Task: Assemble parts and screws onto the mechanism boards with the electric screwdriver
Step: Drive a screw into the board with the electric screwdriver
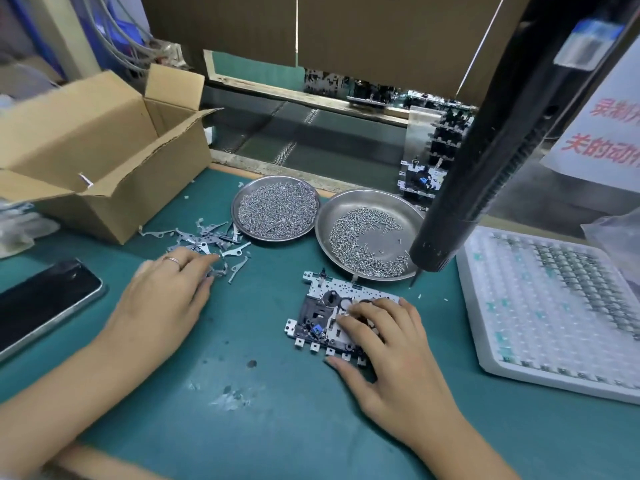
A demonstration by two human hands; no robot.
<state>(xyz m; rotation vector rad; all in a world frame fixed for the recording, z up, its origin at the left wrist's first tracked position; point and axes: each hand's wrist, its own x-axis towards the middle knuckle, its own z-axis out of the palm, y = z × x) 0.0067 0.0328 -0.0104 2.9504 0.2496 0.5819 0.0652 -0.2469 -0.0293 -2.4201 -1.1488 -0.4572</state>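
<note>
Nearest the camera, both forearms reach in from the bottom edge over the green surface [242, 427], which carries scuffs and pale flecks near the middle. The right hand [391, 355] lies spread over the mechanism board [318, 320], fingers loosely extended and pressing on its right half, thumb at the board's near edge; it grips nothing, and it hides much of the board's right side. The board sits flat, near centre, just near of the right dish.

To the left, the left hand [162, 296] rests palm down with fingertips reaching into a scatter of small grey metal levers [211, 237]; the fingertips are blurred, so whether they pinch a lever cannot be told. A dark phone [45, 299] lies at the left edge, partly cut off.

On the right, a white tray [485, 341] of tiny parts runs out of view, its contents smeared by blur.

Farther back stand two round metal dishes, touching: the left dish [275, 211] heaped with screws, the right dish [367, 230] holding a crescent of screws. The black electric screwdriver [485, 161] hangs over the right dish's edge, its top cut off, untouched. An open cardboard box [104, 150] stands far left; its inside is hidden.
</note>
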